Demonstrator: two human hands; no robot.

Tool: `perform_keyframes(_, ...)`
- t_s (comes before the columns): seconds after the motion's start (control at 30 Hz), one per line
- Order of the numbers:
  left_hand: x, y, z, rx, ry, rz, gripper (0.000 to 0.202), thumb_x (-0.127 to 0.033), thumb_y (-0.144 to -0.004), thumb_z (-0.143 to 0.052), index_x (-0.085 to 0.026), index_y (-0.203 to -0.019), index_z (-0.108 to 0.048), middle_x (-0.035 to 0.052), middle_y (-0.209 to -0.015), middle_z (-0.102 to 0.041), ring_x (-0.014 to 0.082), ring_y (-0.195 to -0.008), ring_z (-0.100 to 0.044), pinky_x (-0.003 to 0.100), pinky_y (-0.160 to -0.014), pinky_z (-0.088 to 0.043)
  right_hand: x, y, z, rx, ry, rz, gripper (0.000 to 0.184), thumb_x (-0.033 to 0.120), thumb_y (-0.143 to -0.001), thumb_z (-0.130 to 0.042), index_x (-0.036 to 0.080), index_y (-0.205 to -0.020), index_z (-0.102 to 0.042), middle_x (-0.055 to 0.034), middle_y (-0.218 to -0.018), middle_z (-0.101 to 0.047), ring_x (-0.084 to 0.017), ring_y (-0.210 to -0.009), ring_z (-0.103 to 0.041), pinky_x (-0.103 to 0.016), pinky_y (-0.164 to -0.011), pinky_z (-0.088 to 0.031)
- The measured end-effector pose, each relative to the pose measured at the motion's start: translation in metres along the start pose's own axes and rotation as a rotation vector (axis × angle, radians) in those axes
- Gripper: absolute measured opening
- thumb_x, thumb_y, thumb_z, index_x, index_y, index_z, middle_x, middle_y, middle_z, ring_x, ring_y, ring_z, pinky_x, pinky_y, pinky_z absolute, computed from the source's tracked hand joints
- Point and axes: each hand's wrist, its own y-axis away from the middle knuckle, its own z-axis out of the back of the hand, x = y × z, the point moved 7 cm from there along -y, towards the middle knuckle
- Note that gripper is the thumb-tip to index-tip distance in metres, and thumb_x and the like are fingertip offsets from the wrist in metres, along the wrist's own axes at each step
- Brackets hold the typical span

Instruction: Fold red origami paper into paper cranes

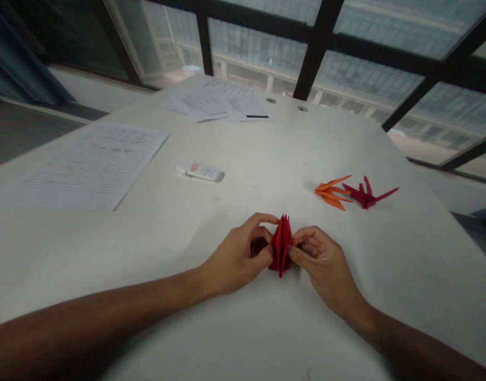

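Note:
Between my two hands is a folded piece of red origami paper (281, 246), held upright just above or on the white table, its pleated layers facing me. My left hand (245, 254) grips its left side, the thumb in front and the index finger reaching toward its top. On the right side, my right hand (324, 259) pinches the paper between thumb and fingers. Beyond my right hand lie an orange folded origami piece (332, 193) with pointed tips and a dark red origami crane (368, 198), side by side and seemingly touching.
A white tube or bottle with printed label (203, 171) lies beyond my left hand. Printed sheets (88, 164) spread over the table's left side, and more papers (223, 100) lie at the far end. Large dark-framed windows (262, 47) stand behind the table (235, 338).

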Motion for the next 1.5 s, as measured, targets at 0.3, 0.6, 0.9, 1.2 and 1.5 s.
perform_keyframes(0.3, 0.005, -0.003, 0.0, 0.068, 0.144, -0.003, 0.019, -0.027, -0.092, -0.071, -0.017, -0.105, -0.06, 0.0042, -0.095, -0.073, 0.0164, -0.085, -0.069, 0.03, -0.079, -0.053, 0.012, 0.004, 0.01, -0.12, 0.229, 0.185, 0.023, 0.027, -0.082, -0.081, 0.026, -0.104, -0.074, -0.0013, -0.086, -0.075, -0.018, -0.077, -0.071, -0.031, -0.072, -0.058)
perform_keyframes(0.6, -0.014, -0.002, 0.002, 0.106, 0.096, -0.222, 0.01, -0.024, -0.091, -0.074, -0.017, -0.091, -0.068, 0.0122, -0.133, -0.065, 0.0242, -0.127, -0.061, 0.037, -0.105, -0.052, 0.015, 0.0, 0.01, -0.039, 0.172, 0.231, 0.009, 0.021, -0.083, -0.077, 0.026, -0.09, -0.08, -0.0016, -0.087, -0.079, -0.017, -0.078, -0.074, -0.029, -0.074, -0.061)
perform_keyframes(0.9, -0.003, -0.004, 0.006, -0.002, 0.045, -0.133, 0.013, -0.021, -0.088, -0.075, -0.015, -0.087, -0.064, 0.0027, -0.088, -0.068, 0.0137, -0.08, -0.062, 0.029, -0.076, -0.05, 0.008, -0.001, 0.009, -0.061, 0.105, 0.17, 0.009, 0.019, -0.08, -0.079, 0.023, -0.086, -0.074, -0.0003, -0.082, -0.077, -0.015, -0.075, -0.073, -0.025, -0.07, -0.059)
perform_keyframes(1.2, -0.012, 0.0, 0.014, -0.13, -0.052, -0.243, 0.013, -0.014, -0.088, -0.071, -0.02, -0.092, -0.06, 0.0033, -0.109, -0.057, 0.0145, -0.098, -0.061, 0.028, -0.083, -0.054, 0.002, 0.004, 0.001, 0.029, 0.023, 0.194, 0.018, 0.018, -0.084, -0.079, 0.025, -0.096, -0.068, 0.0003, -0.093, -0.073, -0.016, -0.087, -0.07, -0.029, -0.082, -0.057)
perform_keyframes(1.5, 0.001, 0.0, 0.004, -0.094, 0.25, -0.055, 0.039, -0.016, -0.085, -0.077, -0.023, -0.113, -0.051, -0.0036, -0.09, -0.061, 0.0121, -0.084, -0.063, 0.029, -0.079, -0.055, 0.003, 0.008, -0.013, 0.206, 0.081, 0.082, 0.028, 0.038, -0.087, -0.081, 0.023, -0.108, -0.07, -0.004, -0.104, -0.075, -0.02, -0.094, -0.069, -0.034, -0.085, -0.056)
